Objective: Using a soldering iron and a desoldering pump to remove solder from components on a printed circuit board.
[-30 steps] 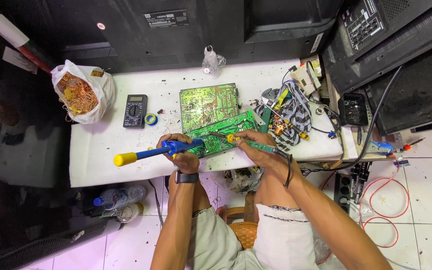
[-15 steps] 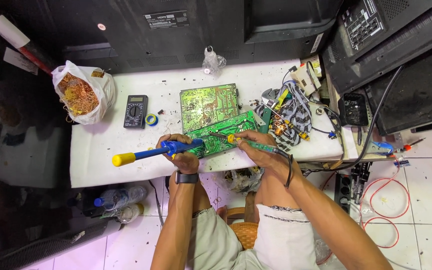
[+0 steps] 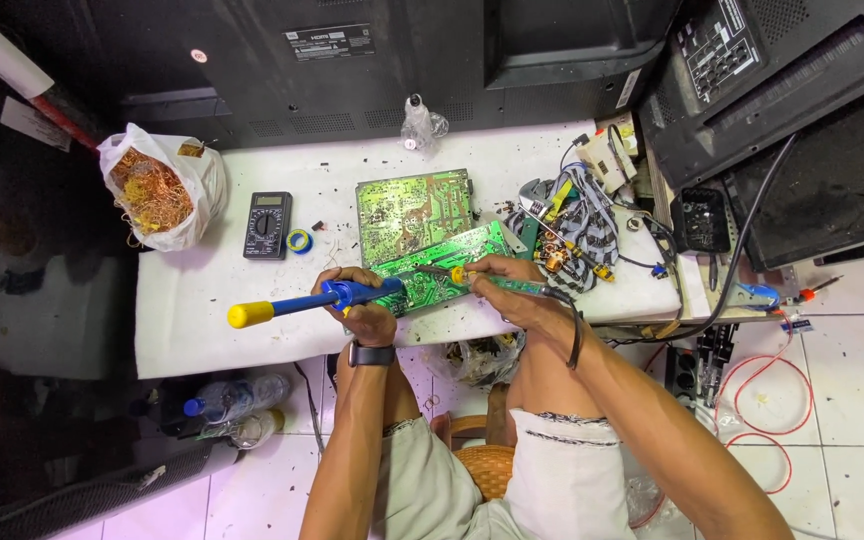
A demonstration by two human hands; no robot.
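Blue-and-yellow desoldering pump (image 3: 302, 301) is clamped in the left hand (image 3: 364, 303), its tip on the lower green circuit board (image 3: 442, 272). Right hand (image 3: 505, 290) has its grip closed on a soldering iron (image 3: 487, 281), tip on that same board. The board lies at the worktop (image 3: 202, 320) front edge, overlapping a second green board (image 3: 415, 211) at 12 o'clock. Multimeter (image 3: 267, 225) and tape roll (image 3: 299, 241) at 10 o'clock, wire tangle (image 3: 567, 225) at 2 o'clock, bag of copper scrap (image 3: 159, 190) far at 10.
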